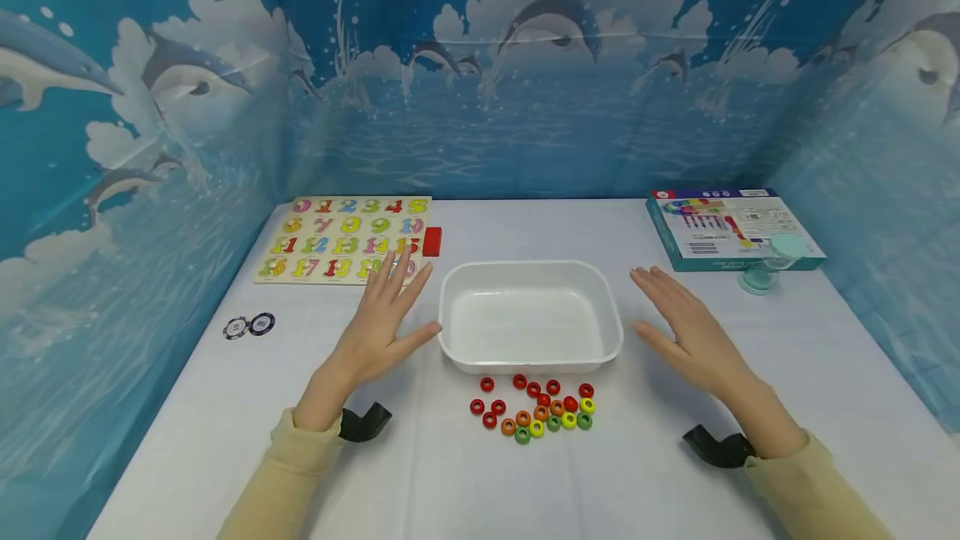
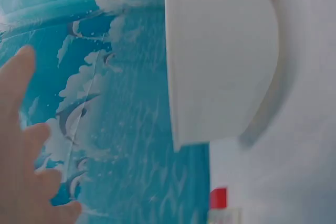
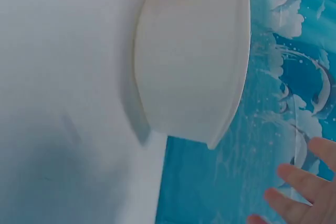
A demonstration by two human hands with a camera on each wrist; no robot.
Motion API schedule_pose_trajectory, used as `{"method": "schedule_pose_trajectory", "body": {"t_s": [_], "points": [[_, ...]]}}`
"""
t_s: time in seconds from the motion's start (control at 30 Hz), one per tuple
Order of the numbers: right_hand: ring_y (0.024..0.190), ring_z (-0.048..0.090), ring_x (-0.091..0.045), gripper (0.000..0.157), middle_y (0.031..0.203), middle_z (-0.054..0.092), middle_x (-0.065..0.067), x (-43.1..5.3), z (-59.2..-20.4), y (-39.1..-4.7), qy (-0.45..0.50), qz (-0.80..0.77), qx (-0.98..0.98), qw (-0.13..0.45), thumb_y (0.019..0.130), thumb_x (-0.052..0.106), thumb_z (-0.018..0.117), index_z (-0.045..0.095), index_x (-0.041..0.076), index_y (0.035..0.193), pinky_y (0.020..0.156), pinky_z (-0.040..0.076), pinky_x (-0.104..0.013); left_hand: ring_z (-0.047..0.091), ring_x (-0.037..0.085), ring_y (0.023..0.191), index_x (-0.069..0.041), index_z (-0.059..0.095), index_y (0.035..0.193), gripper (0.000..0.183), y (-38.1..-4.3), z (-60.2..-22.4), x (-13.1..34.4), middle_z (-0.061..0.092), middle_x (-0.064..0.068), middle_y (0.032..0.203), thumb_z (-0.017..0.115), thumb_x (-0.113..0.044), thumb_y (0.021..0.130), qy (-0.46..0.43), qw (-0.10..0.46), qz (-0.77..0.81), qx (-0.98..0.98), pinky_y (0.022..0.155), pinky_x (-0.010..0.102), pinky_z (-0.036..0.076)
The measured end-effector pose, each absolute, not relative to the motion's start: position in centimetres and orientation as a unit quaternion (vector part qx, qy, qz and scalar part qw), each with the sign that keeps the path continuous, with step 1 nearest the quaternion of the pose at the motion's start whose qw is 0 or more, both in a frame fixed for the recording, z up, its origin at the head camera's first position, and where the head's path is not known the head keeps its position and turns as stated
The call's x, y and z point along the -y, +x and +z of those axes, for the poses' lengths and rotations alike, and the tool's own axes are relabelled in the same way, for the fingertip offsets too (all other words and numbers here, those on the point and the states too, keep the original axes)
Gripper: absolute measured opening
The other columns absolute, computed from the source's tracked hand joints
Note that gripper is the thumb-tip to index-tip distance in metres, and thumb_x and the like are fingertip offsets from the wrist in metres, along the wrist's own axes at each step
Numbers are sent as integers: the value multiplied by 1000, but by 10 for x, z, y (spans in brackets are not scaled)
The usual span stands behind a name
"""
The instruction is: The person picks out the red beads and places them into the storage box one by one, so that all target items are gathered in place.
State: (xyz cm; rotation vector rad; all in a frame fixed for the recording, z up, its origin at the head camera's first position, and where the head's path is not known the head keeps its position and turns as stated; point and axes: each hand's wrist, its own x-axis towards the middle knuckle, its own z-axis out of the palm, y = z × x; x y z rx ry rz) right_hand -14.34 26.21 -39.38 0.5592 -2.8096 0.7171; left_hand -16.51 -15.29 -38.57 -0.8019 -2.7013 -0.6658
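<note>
One white tray (image 1: 530, 323), mid-table, between left hand (image 1: 378, 327) and right hand (image 1: 697, 344), fingers of both apart, neither gripping. Step: seemingly poised; lifting would require both hands closing inward. Surrounding: loose beads (image 1: 543, 400) in front, blocking any nearward slide; number board (image 1: 345, 240) far left; box (image 1: 720, 233) and timer (image 1: 759, 278) far right.

Even soft light, faint shadow beside white tub (image 3: 189, 61), hazy wrist views
</note>
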Motion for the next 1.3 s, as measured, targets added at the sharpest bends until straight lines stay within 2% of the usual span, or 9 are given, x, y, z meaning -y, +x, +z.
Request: {"method": "schedule_pose_trajectory", "body": {"t_s": [0.1,0.23,0.37,0.5,0.6,0.77,0.93,1.13,1.3], "points": [[125,33,-19,54,139,36,-3,-264,-398,-130,181,346,915,103,88,20,55,33,23,138,99,34,-43,-1,19,135,-28,16,143,70,-159,-392,149,-2,-6,149,54,-39,86,-273,117,-378,877,103,58,14],[105,51,-10,35,116,55,-7,-267,-407,-119,196,494,843,83,87,2,54,49,7,121,85,43,-14,6,17,134,-17,20,143,63,-152,-407,136,6,-3,149,53,-13,89,-255,96,-589,761,105,52,18],[87,60,-13,19,95,61,-12,-273,-424,-122,258,595,761,-20,85,-8,52,55,-5,103,70,52,-22,10,21,134,-4,16,141,58,-144,-418,120,9,6,148,44,1,90,-210,62,-694,686,107,43,16],[86,62,-18,19,94,62,-19,-276,-449,-132,307,622,706,-143,83,-10,53,57,-5,100,63,54,-29,9,19,134,-10,19,141,65,-147,-444,112,2,4,148,54,-4,87,-165,5,-727,667,108,38,16],[86,62,-21,23,96,61,-23,-273,-462,-134,318,619,697,-172,81,-10,55,58,-5,104,58,54,-29,10,18,134,-14,23,140,73,-153,-463,113,0,4,149,65,-8,81,-168,-40,-738,652,108,32,17],[71,58,-13,28,102,61,-17,-264,-468,-130,317,578,738,-144,80,-5,61,60,-3,108,50,50,-25,17,27,132,-10,21,140,81,-156,-466,113,11,13,147,68,-2,76,-183,-83,-736,647,105,31,23],[50,42,-8,28,105,62,-12,-257,-471,-126,301,532,784,-109,78,-1,64,62,1,106,39,41,-24,20,33,130,-6,17,140,81,-152,-456,111,16,19,144,67,3,76,-181,-94,-731,651,104,35,25],[52,44,-9,26,89,65,-2,-247,-468,-119,282,487,824,-60,76,6,69,66,10,102,39,38,-21,21,34,130,-4,16,140,82,-149,-448,110,16,20,144,67,1,76,-169,-93,-720,666,103,37,27],[54,48,-8,25,80,65,0,-233,-453,-110,267,466,843,-32,73,7,72,68,10,97,40,39,-21,22,33,130,-7,18,140,81,-148,-448,111,17,20,144,67,1,76,-169,-92,-722,665,102,36,28]]}}
